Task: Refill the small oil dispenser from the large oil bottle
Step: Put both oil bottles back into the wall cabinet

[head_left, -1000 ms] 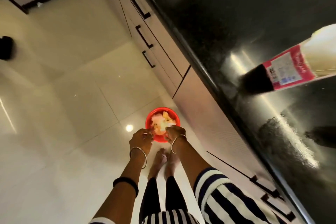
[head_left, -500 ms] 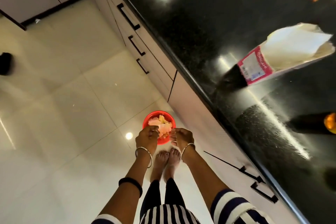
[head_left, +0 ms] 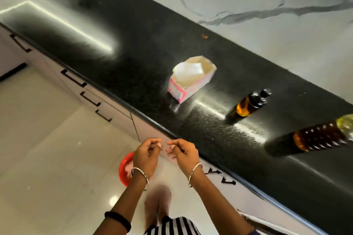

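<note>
**A:** What has changed since a moment ago?

**B:** Both hands have come up off the red bowl (head_left: 124, 166) on the floor and now hang at the counter's edge.

**A:** And the oil?

**B:** The small oil dispenser (head_left: 250, 104) stands on the black counter (head_left: 133, 53), its dark cap on and amber showing low in the glass. The large oil bottle (head_left: 321, 136) stands near it on the right, apart from it and partly cut off by the frame. An open tissue carton (head_left: 191, 80) sits further left.

**A:** Are the hands holding anything?

**B:** Nothing I can see. The left hand (head_left: 147, 155) and the right hand (head_left: 183, 153) both have their fingers curled in, thumbs against fingertips (perhaps rubbing something off).

**A:** So which step is this?

**B:** I'd say the very start, as neither vessel has been touched. Next is a reach right across the counter. The dispenser's top probably has to come off first, then the large bottle's cap, before any pouring.
</note>
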